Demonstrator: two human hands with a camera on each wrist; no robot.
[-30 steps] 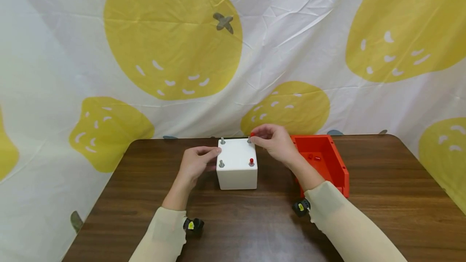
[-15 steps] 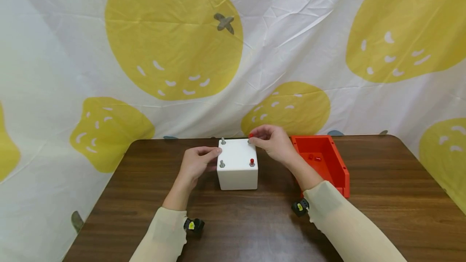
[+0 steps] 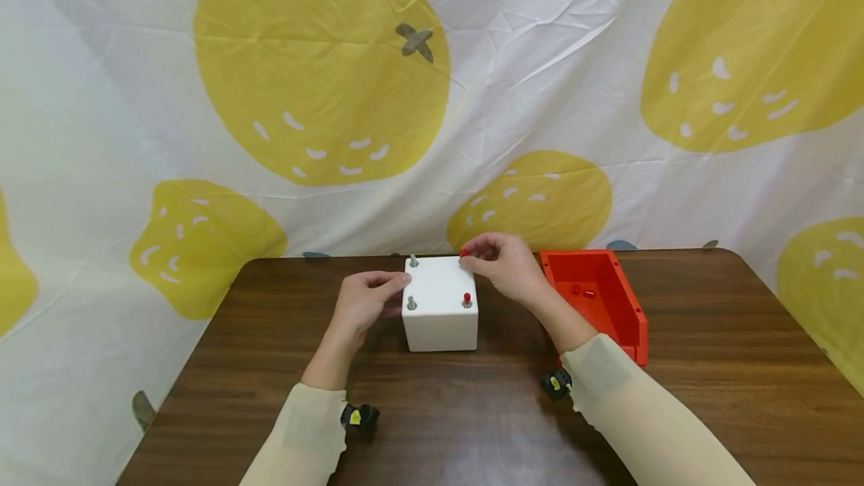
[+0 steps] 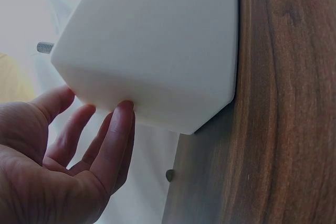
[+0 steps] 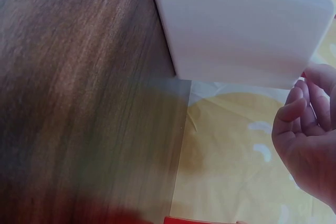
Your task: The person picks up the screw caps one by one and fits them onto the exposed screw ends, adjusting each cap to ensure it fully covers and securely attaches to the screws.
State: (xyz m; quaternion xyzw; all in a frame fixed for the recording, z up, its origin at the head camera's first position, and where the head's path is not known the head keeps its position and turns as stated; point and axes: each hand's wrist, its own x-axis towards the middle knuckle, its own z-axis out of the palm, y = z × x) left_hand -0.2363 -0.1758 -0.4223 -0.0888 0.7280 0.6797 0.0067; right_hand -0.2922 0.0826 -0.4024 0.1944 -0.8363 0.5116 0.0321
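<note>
A white box (image 3: pixel 440 332) stands on the table, with metal bolts sticking up at its top corners. The front right bolt wears a red cap (image 3: pixel 467 297); the back left bolt (image 3: pixel 414 262) and front left bolt (image 3: pixel 412 304) are bare. At the back right corner my right hand (image 3: pixel 506 267) pinches another red cap (image 3: pixel 463 253) over the bolt, which its fingers mostly hide. My left hand (image 3: pixel 364 302) touches the box's left side with extended fingertips, its thumb at the top edge. In the left wrist view those fingertips (image 4: pixel 124 107) rest against the white wall.
To the right of the box sits a red bin (image 3: pixel 631 306), holding a few small red caps (image 3: pixel 589 294). Behind the brown wooden table (image 3: pixel 270 366) hangs a white cloth (image 3: pixel 506 96) printed with yellow fruit.
My right hand has lowered the red cap slightly onto the back right bolt, and its fingers now cover that bolt. The left hand and the box hold their place.
</note>
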